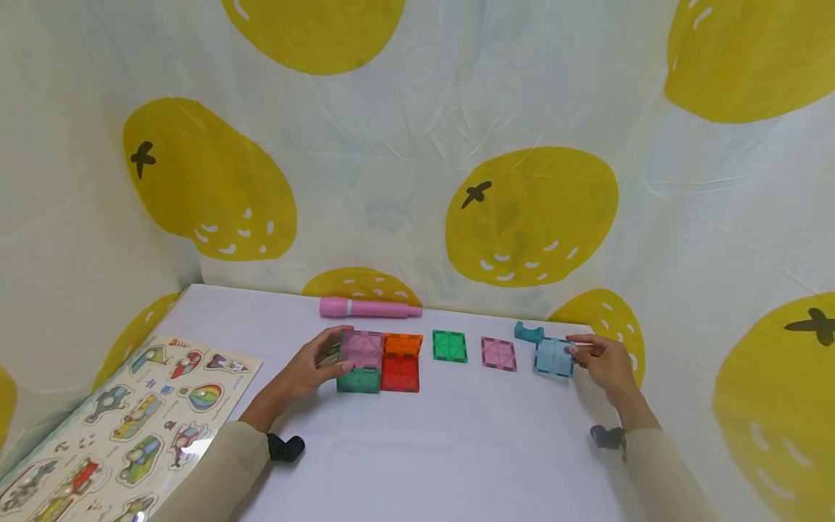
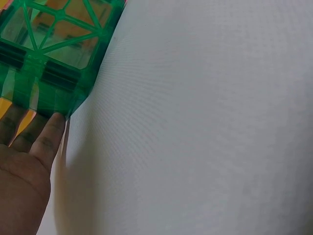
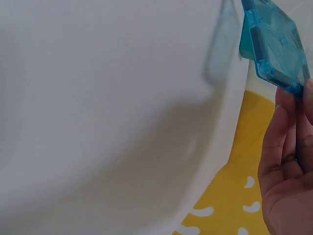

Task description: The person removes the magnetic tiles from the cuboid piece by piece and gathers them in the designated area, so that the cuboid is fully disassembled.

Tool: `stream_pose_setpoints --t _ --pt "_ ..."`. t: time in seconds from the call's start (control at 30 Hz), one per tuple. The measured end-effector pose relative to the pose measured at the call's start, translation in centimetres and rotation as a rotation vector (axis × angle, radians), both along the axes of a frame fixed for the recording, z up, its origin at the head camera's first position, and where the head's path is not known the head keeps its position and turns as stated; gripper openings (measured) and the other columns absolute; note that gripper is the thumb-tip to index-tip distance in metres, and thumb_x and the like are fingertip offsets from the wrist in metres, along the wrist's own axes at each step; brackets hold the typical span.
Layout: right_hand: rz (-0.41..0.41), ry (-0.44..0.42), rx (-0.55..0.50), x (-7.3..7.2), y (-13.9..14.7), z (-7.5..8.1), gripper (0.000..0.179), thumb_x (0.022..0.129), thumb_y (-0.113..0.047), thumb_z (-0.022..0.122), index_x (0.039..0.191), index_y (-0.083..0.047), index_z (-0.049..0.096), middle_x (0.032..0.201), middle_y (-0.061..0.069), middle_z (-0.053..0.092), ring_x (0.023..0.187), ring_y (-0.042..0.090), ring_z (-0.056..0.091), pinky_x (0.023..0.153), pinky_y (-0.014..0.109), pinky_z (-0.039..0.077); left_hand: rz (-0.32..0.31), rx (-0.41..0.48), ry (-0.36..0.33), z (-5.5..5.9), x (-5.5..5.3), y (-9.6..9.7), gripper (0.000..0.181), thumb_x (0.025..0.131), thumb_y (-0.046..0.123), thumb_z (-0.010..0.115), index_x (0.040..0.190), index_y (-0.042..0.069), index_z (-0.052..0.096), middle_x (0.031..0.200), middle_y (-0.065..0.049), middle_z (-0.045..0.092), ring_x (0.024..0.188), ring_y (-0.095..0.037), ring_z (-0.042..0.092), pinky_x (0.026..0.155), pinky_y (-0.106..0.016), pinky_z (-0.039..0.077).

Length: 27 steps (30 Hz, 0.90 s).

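My right hand point(image 1: 607, 366) pinches a light blue square magnetic tile point(image 1: 553, 357) between thumb and fingers. In the right wrist view that blue tile point(image 3: 279, 46) is tilted above the table's edge, with a shadow below. My left hand point(image 1: 316, 362) grips the left side of a group of joined magnetic tiles: a pinkish purple tile point(image 1: 362, 349), a green tile point(image 1: 359, 380), an orange tile point(image 1: 402, 344) and a red tile point(image 1: 400, 373). In the left wrist view, fingertips point(image 2: 54, 127) touch a green tile point(image 2: 63, 34). Single green point(image 1: 450, 346) and pink point(image 1: 499, 354) tiles lie between the hands.
A teal curved piece point(image 1: 529, 332) sits behind the blue tile. Along the back edge lies a pink microphone-shaped toy point(image 1: 370, 308). At the left is a picture puzzle board point(image 1: 124, 420). A fruit-print cloth point(image 1: 417, 217) hangs behind the white table point(image 1: 450, 457).
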State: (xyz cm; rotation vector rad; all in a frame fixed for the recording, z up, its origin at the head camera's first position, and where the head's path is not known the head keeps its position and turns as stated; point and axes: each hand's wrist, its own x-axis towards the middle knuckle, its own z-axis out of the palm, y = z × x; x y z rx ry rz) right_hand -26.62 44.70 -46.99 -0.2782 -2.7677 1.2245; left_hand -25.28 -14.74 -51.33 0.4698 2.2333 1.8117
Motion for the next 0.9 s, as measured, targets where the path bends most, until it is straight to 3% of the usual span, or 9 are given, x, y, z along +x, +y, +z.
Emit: stream_pose_setpoints --t 0.43,0.57,0.9 --pt "-0.031 -0.168 -0.001 -2.2 1.2 -1.0 0.033 0.106 -0.018 0.067 0.137 -0.006 0.071 0.125 0.019 0.073 0.098 0.024 0.066 0.076 0.016 0.060 -0.006 0.002 0.011 0.0 0.1 0.0 0.073 0.101 0.029 0.074 0.164 0.022 0.037 0.170 -0.013 0.038 0.161 -0.044 0.028 0.129 -0.067 0.024" --pt "-0.054 -0.190 0.025 -2.9 1.5 -1.5 0.029 0.106 -0.017 0.067 0.133 -0.007 0.073 0.117 0.015 0.075 0.099 0.026 0.064 0.075 0.017 0.059 -0.009 0.001 0.013 -0.2 0.0 0.0 0.073 0.102 0.029 0.073 0.164 0.021 0.036 0.169 -0.014 0.039 0.161 -0.044 0.028 0.129 -0.067 0.024" --pt "-0.108 -0.195 0.072 -4.1 2.0 -2.7 0.027 0.106 -0.019 0.068 0.130 -0.010 0.076 0.118 0.014 0.075 0.102 0.028 0.062 0.076 0.019 0.055 -0.002 0.001 0.005 -0.1 0.1 0.0 0.073 0.102 0.029 0.074 0.164 0.021 0.036 0.169 -0.013 0.040 0.161 -0.044 0.029 0.130 -0.066 0.023"
